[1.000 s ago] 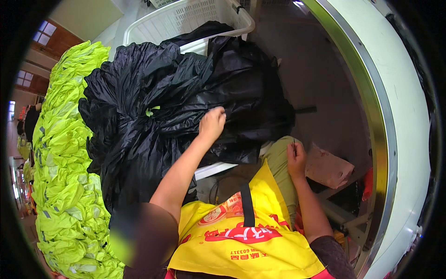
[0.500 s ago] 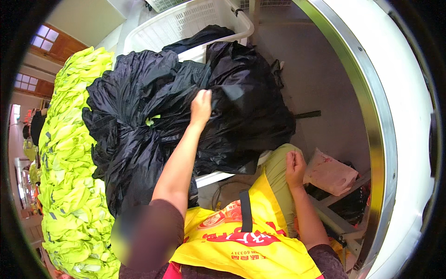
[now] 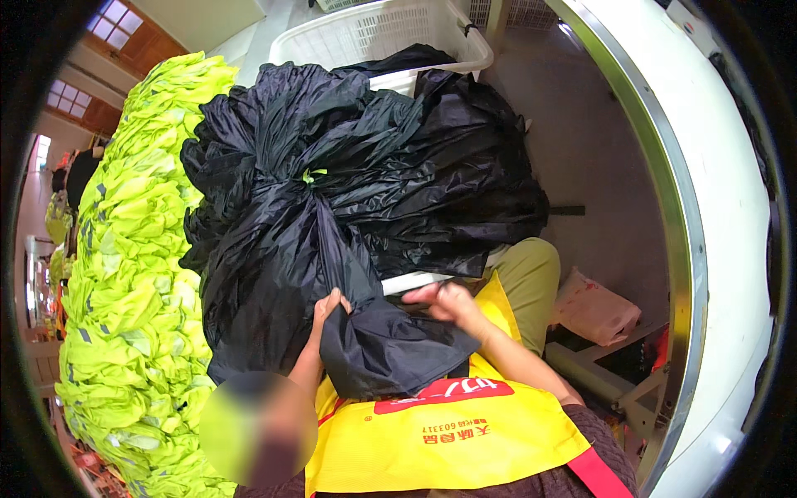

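While the person is looking down at the lap, both hands are working on one black garment (image 3: pixel 390 349) drawn down off a big heap of black garments (image 3: pixel 357 183). The left hand (image 3: pixel 330 305) is closing its grip on a fold of that shiny black fabric, fingers curled tight around the edge where it is hanging from the heap just above. The right hand (image 3: pixel 448 300) is lying just beside it on the same garment, fingers pressed together on the cloth's upper edge; whether it is pinching the fabric or only pressing on it cannot be told. Between and just below the two grips, the garment is bunching over a yellow apron (image 3: pixel 448 440) with a red band.

Above the grips, the heap is spilling over a white plastic laundry basket (image 3: pixel 374 37), whose latticed wall is showing well beyond the hands. A white edge (image 3: pixel 415 282) is peeking out under the heap, right between the two grips. To the left of the left grip, a long stack of neon yellow-green vests (image 3: pixel 124 274) with grey strips is running alongside the black pile. To the right of the right grip, a knee in olive trousers (image 3: pixel 531 278) is showing, and further right a pink plastic bag (image 3: pixel 594 311) is lying near a curved white surface with a metal rim (image 3: pixel 664 207).
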The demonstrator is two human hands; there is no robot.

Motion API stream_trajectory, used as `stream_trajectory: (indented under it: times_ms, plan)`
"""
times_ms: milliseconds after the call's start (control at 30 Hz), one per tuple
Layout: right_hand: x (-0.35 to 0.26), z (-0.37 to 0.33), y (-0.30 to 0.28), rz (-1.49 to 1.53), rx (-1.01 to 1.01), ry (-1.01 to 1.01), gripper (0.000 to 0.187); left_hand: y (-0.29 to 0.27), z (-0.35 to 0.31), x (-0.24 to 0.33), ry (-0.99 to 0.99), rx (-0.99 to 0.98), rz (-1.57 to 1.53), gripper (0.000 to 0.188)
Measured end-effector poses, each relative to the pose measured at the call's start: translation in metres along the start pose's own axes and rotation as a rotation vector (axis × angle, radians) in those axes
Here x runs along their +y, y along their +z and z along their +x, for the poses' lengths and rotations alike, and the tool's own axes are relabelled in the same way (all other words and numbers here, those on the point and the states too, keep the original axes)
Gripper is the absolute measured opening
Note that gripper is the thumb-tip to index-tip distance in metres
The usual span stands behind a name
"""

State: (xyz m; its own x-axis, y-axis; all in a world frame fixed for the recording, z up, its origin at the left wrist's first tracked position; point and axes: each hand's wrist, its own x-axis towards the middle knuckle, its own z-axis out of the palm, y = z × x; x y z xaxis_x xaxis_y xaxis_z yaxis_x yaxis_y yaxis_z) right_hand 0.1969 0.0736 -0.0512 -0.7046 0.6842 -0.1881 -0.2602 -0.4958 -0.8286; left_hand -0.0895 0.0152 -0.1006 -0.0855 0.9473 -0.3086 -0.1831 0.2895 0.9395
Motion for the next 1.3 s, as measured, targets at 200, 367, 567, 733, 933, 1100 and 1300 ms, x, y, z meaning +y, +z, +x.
stream_trajectory:
  times_ms: [200, 367, 567, 733, 933, 1100, 1300]
  plan:
    - [-0.024, -0.026, 0.044, -0.597, -0.485, -0.185, 0.055, 0.04, -0.014, 0.068, -0.211, 0.007, -0.056, 0.037]
    - [-0.006, -0.044, 0.063, -0.499, -0.17, 0.072, 0.018, 0.032, -0.009, -0.026, 0.186, 0.421, -0.014, 0.027]
    - [-0.022, -0.039, 0.083, -0.057, 0.406, -0.013, 0.007, 0.028, -0.091, 0.053, -0.152, -0.021, -1.002, 0.062]
    - [-0.025, -0.035, 0.089, 0.049, 0.379, -0.044, 0.007, 0.066, -0.127, 0.096, 0.123, 0.195, -0.534, 0.079]
    - [-0.025, -0.041, 0.077, -0.093, 0.417, -0.079, 0.009, 0.053, -0.129, 0.12, 0.408, 0.306, 0.304, 0.062]
    - [-0.029, -0.038, 0.063, -0.094, 0.441, -0.113, 0.009, 0.047, -0.12, 0.114, 0.373, 0.216, 0.327, 0.023]
    - [-0.034, -0.037, 0.065, 0.542, 0.549, -0.039, 0.016, 0.066, -0.117, 0.083, 0.543, 0.281, -0.174, 0.045]
